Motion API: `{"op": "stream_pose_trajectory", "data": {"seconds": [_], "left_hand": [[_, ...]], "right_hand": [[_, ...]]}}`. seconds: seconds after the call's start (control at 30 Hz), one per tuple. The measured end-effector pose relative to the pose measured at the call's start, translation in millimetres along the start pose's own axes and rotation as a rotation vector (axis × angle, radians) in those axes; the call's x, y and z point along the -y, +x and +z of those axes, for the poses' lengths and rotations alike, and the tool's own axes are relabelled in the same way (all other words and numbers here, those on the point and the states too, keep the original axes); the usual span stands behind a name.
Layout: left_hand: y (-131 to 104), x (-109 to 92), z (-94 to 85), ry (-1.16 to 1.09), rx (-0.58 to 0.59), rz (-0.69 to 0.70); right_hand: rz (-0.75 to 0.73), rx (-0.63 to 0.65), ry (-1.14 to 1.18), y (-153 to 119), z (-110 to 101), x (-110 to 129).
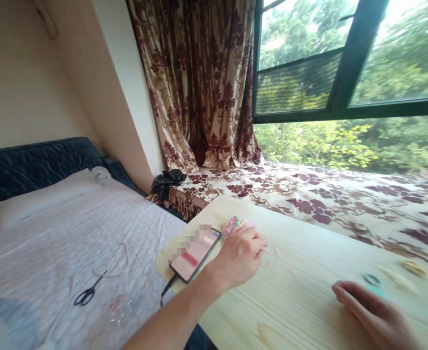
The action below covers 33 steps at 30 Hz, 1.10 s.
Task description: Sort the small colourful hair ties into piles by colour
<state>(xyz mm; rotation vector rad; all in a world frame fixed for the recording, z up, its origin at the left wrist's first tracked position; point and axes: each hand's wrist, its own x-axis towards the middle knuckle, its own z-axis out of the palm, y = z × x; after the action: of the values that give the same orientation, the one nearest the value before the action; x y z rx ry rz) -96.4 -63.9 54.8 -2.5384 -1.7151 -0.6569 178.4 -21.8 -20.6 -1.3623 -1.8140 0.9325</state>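
Pile of small multicoloured pieces on the light wooden table, toward its far left part, just beyond the left hand and partly hidden by it; left hand palm down, fingers bent; fingertips mostly hidden, so cannot tell if they pinch anything; a few small pink bits lie on the wood just right of it; phone left of the pile, screen lit, part pixelated, black cable at its near end.

Right hand at the near right, fingers loosely curled, thumb side up; cannot tell whether the tips meet or grip anything; just beyond it a teal ring, then a cream-coloured piece and a yellow ring-like item, blurry.

Left of table, bed with dark-handled scissors, white cord, clear plastic item, blurry; pillow against dark headboard; black bag near the far bed corner; beyond table, floral cloth under matching curtain and green-framed window, trees outside.
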Motion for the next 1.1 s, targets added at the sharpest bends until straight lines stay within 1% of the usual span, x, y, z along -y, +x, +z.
{"op": "stream_pose_trajectory", "data": {"seconds": [0.1,0.17,0.2,0.27,0.4,0.53,0.6,0.67,0.73,0.8,0.9,0.97,1.03,1.1], "left_hand": [[33.8,-16.5,31.3,-0.051,0.198,0.044],[46.7,-22.5,47.5,-0.042,0.319,0.058],[50.1,-24.2,53.2,-0.038,0.353,0.06],[52.2,-25.3,59.6,-0.047,0.365,0.052],[47.1,-23.7,63.3,-0.113,0.323,0.019],[42.3,-25.2,67.7,-0.167,0.286,0.023],[41.3,-26.8,69.7,-0.18,0.295,0.01],[41.3,-27.8,71.0,-0.184,0.301,-0.013],[41.8,-28.0,72.3,-0.184,0.314,-0.029],[42.3,-28.1,73.8,-0.176,0.323,-0.041],[43.0,-29.5,75.7,-0.129,0.315,-0.05],[44.7,-32.0,75.9,-0.093,0.307,-0.042],[48.6,-35.9,75.6,-0.104,0.316,-0.034],[54.2,-41.3,76.2,-0.197,0.342,-0.04]], "right_hand": [[0.054,0.047,-0.018,-2.8,-1.6,12.5],[0.058,0.051,0.002,-4.5,-1.3,15.8],[0.055,0.053,0.016,-5.1,-1.2,16.4],[0.045,0.062,0.041,-5.3,-1.3,16.3],[0.031,0.08,0.067,-4.1,-0.9,14.5],[-0.05,0.02,0.018,-7.9,4.1,17.3],[-0.092,-0.011,-0.027,-10.7,6.2,21.1],[-0.113,-0.006,-0.066,-12.3,3.1,25.1],[-0.106,0.032,-0.106,-12.4,-8.7,28.2],[-0.067,0.075,-0.141,-12.4,-29.8,29.4],[0.038,0.074,-0.132,-15.3,-71.1,27.2],[0.15,0.084,-0.137,-20.0,-96.8,23.1],[0.236,0.101,-0.154,-26.1,-116.1,17.3],[0.294,0.115,-0.19,-31.8,-127.9,10.5]]}}
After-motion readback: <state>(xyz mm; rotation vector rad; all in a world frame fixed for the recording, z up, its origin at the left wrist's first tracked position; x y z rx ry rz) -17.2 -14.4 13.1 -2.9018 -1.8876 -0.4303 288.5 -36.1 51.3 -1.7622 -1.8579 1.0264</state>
